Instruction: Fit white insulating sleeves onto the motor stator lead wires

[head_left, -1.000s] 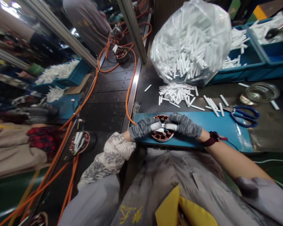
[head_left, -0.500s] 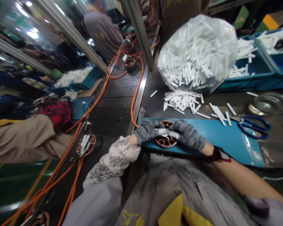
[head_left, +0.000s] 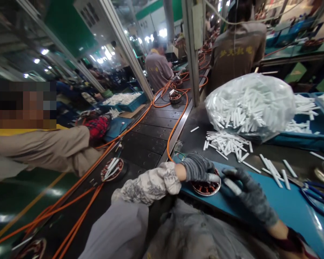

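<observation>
A round motor stator (head_left: 206, 188) with copper-coloured windings lies on a blue mat (head_left: 282, 208) in front of me. My left hand (head_left: 198, 168), in a grey knitted glove with pale fingertips, is closed over its upper left part and covers some of the windings. To the right of the stator, and apart from it, is my right hand (head_left: 248, 194), gloved the same way. Its thumb and fingers are spread, and nothing shows between them. Beyond the mat lies a loose pile of short white tubes (head_left: 226, 144).
A clear bag (head_left: 250, 102) of white tubes leans by a blue bin (head_left: 307, 140). Blue-handled scissors (head_left: 317, 196) lie at right. On the left, a dark conveyor (head_left: 151, 131) carries orange cables (head_left: 175, 126) and another stator (head_left: 112, 169). A co-worker's sleeve (head_left: 56, 147) reaches in beyond it.
My right hand has come off the stator and moved to the right, its fingers opening. My left hand stays at the stator. The head view has tilted upward.
</observation>
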`<state>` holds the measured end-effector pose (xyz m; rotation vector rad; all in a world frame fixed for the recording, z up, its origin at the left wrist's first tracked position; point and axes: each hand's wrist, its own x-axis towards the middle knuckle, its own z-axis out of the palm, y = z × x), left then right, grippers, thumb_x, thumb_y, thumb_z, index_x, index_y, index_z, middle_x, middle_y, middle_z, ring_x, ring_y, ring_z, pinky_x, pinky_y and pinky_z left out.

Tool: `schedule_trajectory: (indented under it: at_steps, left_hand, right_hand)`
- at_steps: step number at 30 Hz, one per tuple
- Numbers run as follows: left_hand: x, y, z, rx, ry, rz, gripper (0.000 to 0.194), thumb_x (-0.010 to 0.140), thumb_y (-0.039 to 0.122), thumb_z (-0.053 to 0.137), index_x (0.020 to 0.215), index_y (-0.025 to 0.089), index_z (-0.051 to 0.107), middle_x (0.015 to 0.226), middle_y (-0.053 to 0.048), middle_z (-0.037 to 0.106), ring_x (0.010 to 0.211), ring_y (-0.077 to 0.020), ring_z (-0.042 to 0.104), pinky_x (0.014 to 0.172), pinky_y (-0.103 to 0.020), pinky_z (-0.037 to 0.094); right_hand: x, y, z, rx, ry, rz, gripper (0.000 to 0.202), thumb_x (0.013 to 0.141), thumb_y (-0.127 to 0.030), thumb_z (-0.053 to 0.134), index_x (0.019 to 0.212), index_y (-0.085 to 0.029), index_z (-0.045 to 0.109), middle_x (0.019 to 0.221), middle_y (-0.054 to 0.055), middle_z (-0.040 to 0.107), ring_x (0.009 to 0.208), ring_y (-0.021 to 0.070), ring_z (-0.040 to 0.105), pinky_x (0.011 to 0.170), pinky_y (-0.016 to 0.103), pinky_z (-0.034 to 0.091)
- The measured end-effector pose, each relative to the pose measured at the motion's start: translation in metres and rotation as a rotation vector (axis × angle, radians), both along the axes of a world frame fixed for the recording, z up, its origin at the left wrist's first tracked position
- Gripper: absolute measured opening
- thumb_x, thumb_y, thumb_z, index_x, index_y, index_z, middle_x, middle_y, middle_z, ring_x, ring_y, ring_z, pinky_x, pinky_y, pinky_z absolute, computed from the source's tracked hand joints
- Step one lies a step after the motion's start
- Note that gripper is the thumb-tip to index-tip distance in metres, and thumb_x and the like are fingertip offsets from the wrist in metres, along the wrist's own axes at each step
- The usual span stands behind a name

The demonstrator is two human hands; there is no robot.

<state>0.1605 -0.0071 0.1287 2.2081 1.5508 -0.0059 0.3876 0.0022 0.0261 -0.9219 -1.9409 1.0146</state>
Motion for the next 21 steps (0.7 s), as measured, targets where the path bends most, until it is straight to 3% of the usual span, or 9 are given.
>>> schedule_trajectory:
  at_steps: [2, 6, 13, 15, 18, 21]
  left_hand:
    - [-0.014, -0.006, 0.003, -0.042, -0.027, -0.047, 0.041, 0.091, 0.062, 0.066, 0.1, 0.025, 0.081, 0.088, -0.003, 0.079, 0.082, -0.0193, 0.073, 0.071, -0.025, 0.049]
    - [-0.028, -0.008, -0.004, -0.139, -0.096, -0.064, 0.031, 0.096, 0.05, 0.065, 0.103, 0.025, 0.081, 0.091, -0.002, 0.08, 0.084, -0.0193, 0.073, 0.074, -0.025, 0.049]
    - [-0.017, 0.007, -0.031, -0.161, -0.127, 0.136, 0.032, 0.099, 0.046, 0.062, 0.1, 0.018, 0.078, 0.095, -0.005, 0.079, 0.088, -0.0198, 0.072, 0.078, -0.026, 0.05]
    - [-0.015, 0.006, -0.033, -0.085, -0.167, 0.188, 0.031, 0.098, 0.046, 0.064, 0.105, 0.018, 0.076, 0.099, -0.006, 0.079, 0.091, -0.0196, 0.072, 0.081, -0.026, 0.052]
    - [-0.013, -0.003, -0.031, 0.204, -0.226, 0.269, 0.035, 0.102, 0.042, 0.058, 0.125, 0.019, 0.069, 0.113, -0.007, 0.077, 0.103, -0.0199, 0.072, 0.093, -0.031, 0.053]
    - [-0.01, -0.019, -0.033, 0.495, -0.228, 0.13, 0.04, 0.103, 0.051, 0.053, 0.115, 0.019, 0.074, 0.115, -0.01, 0.076, 0.108, -0.022, 0.07, 0.1, -0.037, 0.051]
  right_hand:
    - [0.001, -0.008, 0.004, 0.187, 0.016, 0.041, 0.023, 0.094, -0.039, 0.067, 0.115, -0.033, 0.076, 0.104, 0.005, 0.079, 0.092, 0.026, 0.076, 0.081, 0.04, 0.065]
    - [-0.01, -0.016, 0.01, 0.427, 0.001, 0.17, 0.039, 0.098, -0.028, 0.059, 0.134, -0.038, 0.069, 0.1, 0.005, 0.08, 0.081, 0.0256, 0.077, 0.067, 0.036, 0.066]
    - [-0.029, -0.009, 0.003, 0.442, -0.073, 0.104, 0.031, 0.102, -0.04, 0.055, 0.115, -0.025, 0.078, 0.094, 0.01, 0.081, 0.081, 0.0274, 0.078, 0.071, 0.039, 0.067]
    - [-0.031, -0.004, 0.002, 0.374, -0.085, 0.085, 0.035, 0.102, -0.046, 0.054, 0.11, -0.024, 0.079, 0.095, 0.01, 0.081, 0.083, 0.0285, 0.078, 0.074, 0.041, 0.067]
    - [-0.032, 0.007, 0.002, 0.206, -0.066, 0.05, 0.04, 0.099, -0.056, 0.054, 0.107, -0.027, 0.08, 0.1, 0.008, 0.082, 0.089, 0.0295, 0.079, 0.083, 0.045, 0.066]
    - [-0.027, 0.016, -0.001, 0.066, -0.043, 0.041, 0.043, 0.094, -0.064, 0.058, 0.104, -0.029, 0.082, 0.101, 0.007, 0.082, 0.091, 0.0305, 0.079, 0.082, 0.045, 0.066]
